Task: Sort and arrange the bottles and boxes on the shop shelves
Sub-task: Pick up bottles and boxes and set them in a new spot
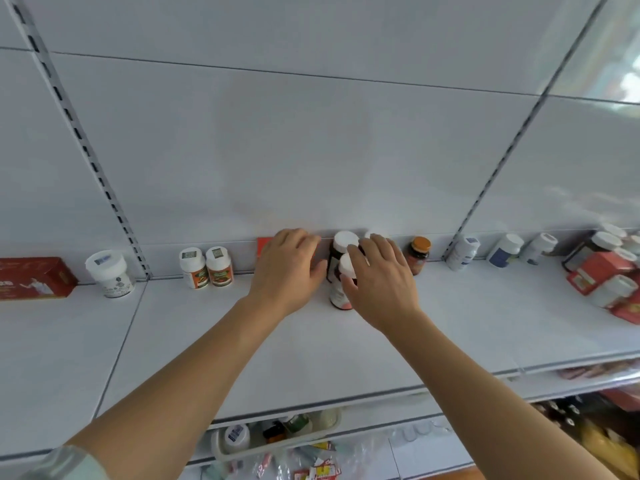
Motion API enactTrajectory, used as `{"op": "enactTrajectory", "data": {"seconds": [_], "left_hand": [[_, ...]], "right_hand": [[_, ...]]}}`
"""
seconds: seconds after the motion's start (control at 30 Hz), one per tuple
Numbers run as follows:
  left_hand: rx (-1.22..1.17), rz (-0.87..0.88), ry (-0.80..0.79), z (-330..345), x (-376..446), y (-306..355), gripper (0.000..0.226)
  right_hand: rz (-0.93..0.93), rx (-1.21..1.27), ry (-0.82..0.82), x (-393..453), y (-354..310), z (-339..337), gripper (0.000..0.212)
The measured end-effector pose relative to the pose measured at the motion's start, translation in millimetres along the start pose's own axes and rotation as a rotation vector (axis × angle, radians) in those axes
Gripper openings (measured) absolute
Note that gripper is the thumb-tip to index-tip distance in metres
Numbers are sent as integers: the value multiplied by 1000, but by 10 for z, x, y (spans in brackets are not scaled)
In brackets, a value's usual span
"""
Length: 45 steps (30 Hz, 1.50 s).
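Bright, even daylight fills the scene, and the white back panel (311, 140) is evenly lit. At the far right a blown-out reflection (620, 71) glares on the panel. Soft, faint shadows lie under the forearms on the shelf (467, 327). The wide-angle lens bends the slotted uprights (79, 133) outward towards the edges. The picture is slightly soft throughout; the lower shelves (588, 441) near the bottom edge are blurred and dim.

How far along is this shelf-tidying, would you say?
Roughly midway, I'd guess. Done: two white bottles stand paired against the back wall. In hand: the right hand holds a white-capped bottle among a central cluster, while the left hand rests by a red box. Left: the jumbled heap of boxes and bottles far right.
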<state>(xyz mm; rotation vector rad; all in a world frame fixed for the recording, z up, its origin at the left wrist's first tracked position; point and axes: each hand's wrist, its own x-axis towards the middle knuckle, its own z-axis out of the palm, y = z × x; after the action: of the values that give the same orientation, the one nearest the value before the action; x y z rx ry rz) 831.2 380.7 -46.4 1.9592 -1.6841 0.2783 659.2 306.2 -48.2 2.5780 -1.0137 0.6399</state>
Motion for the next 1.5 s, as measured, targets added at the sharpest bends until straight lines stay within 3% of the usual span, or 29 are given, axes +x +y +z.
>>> {"op": "enactTrajectory", "data": {"seconds": [0.43,0.97,1.27,1.5], "left_hand": [[-71,125,-42,561,209,1917,45],[-182,326,-156,1812,758,4678,46],[-264,348,-220,2764,1489,5541,41],[-191,240,-280,3172,1726,5587,38]], "right_hand": [[282,-51,-193,-1172,1668,-584,60],[561,-73,-217,-2492,4178,-1011,62],[587,-110,-273,-2597,5454,-821,58],[471,38,-320,-2343,6019,-483,58]]}}
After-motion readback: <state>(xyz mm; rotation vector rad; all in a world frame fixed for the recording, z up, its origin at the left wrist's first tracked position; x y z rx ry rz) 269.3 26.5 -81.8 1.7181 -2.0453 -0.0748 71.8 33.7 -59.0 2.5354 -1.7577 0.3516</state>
